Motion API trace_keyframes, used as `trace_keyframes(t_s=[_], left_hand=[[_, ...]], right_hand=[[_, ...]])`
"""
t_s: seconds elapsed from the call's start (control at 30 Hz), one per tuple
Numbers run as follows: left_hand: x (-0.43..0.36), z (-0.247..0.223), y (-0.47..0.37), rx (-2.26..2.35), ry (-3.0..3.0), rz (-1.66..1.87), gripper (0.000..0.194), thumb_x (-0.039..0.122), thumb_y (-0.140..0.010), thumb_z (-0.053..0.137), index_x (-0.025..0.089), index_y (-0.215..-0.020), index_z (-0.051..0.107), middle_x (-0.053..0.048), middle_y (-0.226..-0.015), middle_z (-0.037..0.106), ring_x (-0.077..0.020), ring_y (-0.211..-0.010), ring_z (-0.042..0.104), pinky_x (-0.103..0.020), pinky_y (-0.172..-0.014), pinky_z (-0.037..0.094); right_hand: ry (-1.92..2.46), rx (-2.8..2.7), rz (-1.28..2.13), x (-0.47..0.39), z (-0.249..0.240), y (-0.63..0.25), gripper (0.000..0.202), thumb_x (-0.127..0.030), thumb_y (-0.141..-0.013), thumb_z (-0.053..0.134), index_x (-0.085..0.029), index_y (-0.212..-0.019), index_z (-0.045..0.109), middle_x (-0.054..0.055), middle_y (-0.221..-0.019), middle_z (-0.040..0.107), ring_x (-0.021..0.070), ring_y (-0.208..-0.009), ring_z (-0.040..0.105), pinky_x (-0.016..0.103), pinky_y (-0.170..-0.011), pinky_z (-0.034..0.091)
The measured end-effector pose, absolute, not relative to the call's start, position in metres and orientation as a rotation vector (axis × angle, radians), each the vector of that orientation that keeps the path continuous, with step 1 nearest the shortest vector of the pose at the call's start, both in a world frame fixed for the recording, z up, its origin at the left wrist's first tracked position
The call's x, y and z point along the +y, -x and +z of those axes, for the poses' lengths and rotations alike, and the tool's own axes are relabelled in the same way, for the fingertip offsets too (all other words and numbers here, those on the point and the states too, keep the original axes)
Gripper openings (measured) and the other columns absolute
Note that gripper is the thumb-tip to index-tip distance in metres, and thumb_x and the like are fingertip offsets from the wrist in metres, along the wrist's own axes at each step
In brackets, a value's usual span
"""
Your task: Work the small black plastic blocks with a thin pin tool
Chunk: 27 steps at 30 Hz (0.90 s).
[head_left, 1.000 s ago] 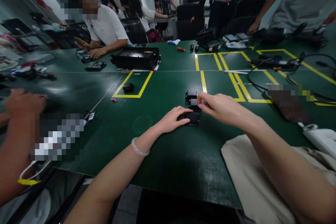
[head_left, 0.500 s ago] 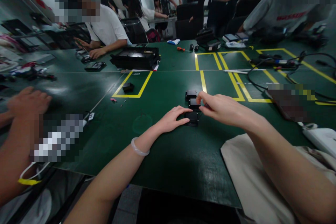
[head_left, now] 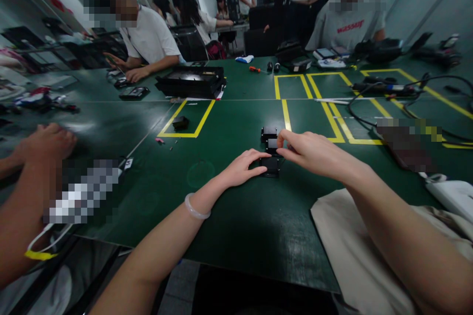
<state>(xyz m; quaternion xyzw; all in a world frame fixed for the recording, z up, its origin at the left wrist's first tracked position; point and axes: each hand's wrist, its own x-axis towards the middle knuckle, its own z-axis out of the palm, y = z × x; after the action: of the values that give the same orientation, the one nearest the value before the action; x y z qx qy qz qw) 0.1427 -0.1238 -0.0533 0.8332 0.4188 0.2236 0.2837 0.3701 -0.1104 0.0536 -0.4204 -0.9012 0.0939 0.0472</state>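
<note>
Three small black box-shaped parts stand in a staggered row on the green table. My left hand (head_left: pixel 246 167) rests at the near black part (head_left: pixel 270 165), thumb on its left side and a fingertip along its far edge. From the right, my right hand (head_left: pixel 305 149) has its curled index finger and thumb at the right end of the middle black part (head_left: pixel 272 144); that end is hidden behind the fingers. Just beyond it sits the far black part (head_left: pixel 269 132), which neither hand visibly holds.
A separate black block (head_left: pixel 181 123) lies inside yellow tape at left. Farther back are a black tray (head_left: pixel 192 82) and an orange screwdriver (head_left: pixel 254 69). Beige cloth (head_left: pixel 343 236), a phone-like slab (head_left: pixel 402 145) and cables are on the right. A neighbour's hand (head_left: pixel 53 140) rests at left.
My right fingers have shifted very slightly at the middle part; my left hand stays put. The person in grey across the table at right has moved leftward and more upright.
</note>
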Motion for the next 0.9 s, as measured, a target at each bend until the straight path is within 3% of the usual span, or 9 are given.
trace_keyframes(t_s=[0.1,0.23,0.43,0.7,0.8,0.9], left_hand=[[-0.1232,-0.0541,-0.1428,1.123,-2.238,0.591,0.040,0.042,-0.095,0.051,0.028,-0.132,0.051,-0.005,-0.113,0.056,-0.0218,-0.106,0.053,-0.034,-0.092,0.041],[-0.1229,-0.0536,-0.1431,1.129,-2.233,0.575,0.040,0.042,-0.095,0.051,0.028,-0.133,0.051,-0.005,-0.113,0.056,-0.0219,-0.106,0.053,-0.034,-0.093,0.041],[-0.1227,-0.0553,-0.1426,1.115,-2.237,0.599,0.040,0.042,-0.095,0.051,0.028,-0.133,0.050,-0.005,-0.114,0.056,-0.0216,-0.107,0.053,-0.034,-0.092,0.041],[-0.1236,-0.0536,-0.1426,1.127,-2.225,0.580,0.040,0.042,-0.095,0.050,0.028,-0.133,0.050,-0.006,-0.115,0.056,-0.0221,-0.107,0.052,-0.034,-0.092,0.042],[-0.1232,-0.0538,-0.1427,1.131,-2.235,0.584,0.041,0.043,-0.095,0.050,0.028,-0.133,0.050,-0.006,-0.114,0.056,-0.0223,-0.106,0.053,-0.035,-0.092,0.042],[-0.1233,-0.0534,-0.1427,1.127,-2.230,0.580,0.041,0.042,-0.095,0.050,0.028,-0.133,0.050,-0.006,-0.114,0.056,-0.0225,-0.107,0.053,-0.035,-0.093,0.042]], right_hand=[[1.335,-2.744,0.242,-0.1095,0.0527,-0.3688,0.022,-0.039,-0.095,0.037,-0.024,-0.097,0.052,0.003,-0.073,0.062,0.0188,-0.065,0.055,0.027,-0.053,0.024],[1.296,-2.739,0.287,-0.1090,0.0522,-0.3703,0.019,-0.032,-0.094,0.038,-0.023,-0.106,0.049,0.002,-0.077,0.063,0.0177,-0.065,0.055,0.027,-0.054,0.025],[1.306,-2.724,0.257,-0.1103,0.0508,-0.3681,0.024,-0.041,-0.095,0.037,-0.023,-0.100,0.052,0.003,-0.073,0.061,0.0185,-0.065,0.054,0.027,-0.055,0.026],[1.276,-2.719,0.321,-0.1111,0.0530,-0.3694,0.018,-0.030,-0.093,0.038,-0.024,-0.107,0.048,0.001,-0.074,0.061,0.0166,-0.063,0.053,0.027,-0.055,0.026],[1.306,-2.705,0.274,-0.1109,0.0515,-0.3685,0.022,-0.040,-0.095,0.038,-0.023,-0.100,0.050,0.002,-0.072,0.061,0.0176,-0.064,0.053,0.027,-0.055,0.025],[1.297,-2.735,0.254,-0.1097,0.0502,-0.3690,0.019,-0.037,-0.095,0.036,-0.024,-0.099,0.050,0.001,-0.072,0.061,0.0173,-0.063,0.053,0.027,-0.054,0.024]])
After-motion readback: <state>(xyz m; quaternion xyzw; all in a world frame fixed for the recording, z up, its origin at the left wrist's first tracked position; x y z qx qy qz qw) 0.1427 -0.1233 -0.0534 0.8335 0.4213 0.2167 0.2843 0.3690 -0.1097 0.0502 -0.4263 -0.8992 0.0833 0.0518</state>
